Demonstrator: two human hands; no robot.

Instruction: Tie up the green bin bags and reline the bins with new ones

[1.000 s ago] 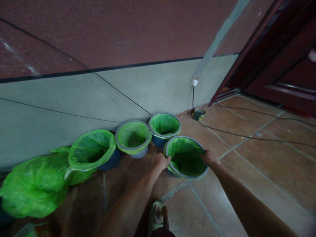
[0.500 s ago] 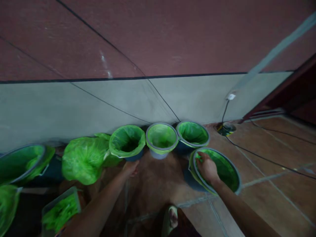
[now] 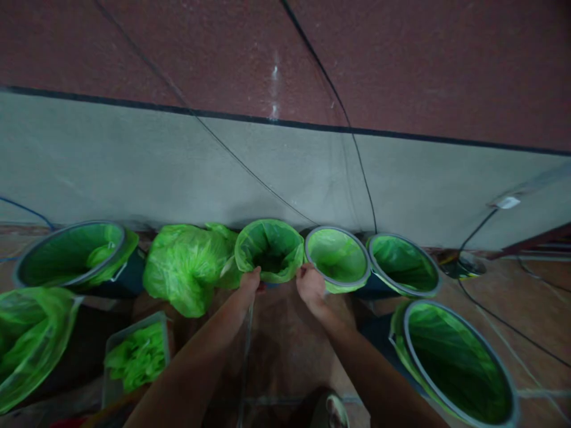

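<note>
A bucket (image 3: 275,284) by the wall is lined with a green plastic bag (image 3: 269,229), whose edge is folded out over the rim. At the front left of that rim, my left hand (image 3: 250,282) pinches the bag's edge. My right hand (image 3: 311,285) has its fingers closed on the same edge at the front right. Dark hollow shows inside the bag. Immediately right stands a pale bucket (image 3: 357,289) with a green liner held under a grey ring (image 3: 338,280).
A filled green bag (image 3: 181,261) slumps left of the bucket. A plastic tub (image 3: 116,385) holds green strips. Other lined buckets stand left (image 3: 127,279) and right (image 3: 379,339). Cables run down the wall, and a black cord (image 3: 486,315) crosses the tiles.
My right hand has left the large bucket on the right and come to the bag's edge. My left hand has risen to the rim. The view has swung left.
</note>
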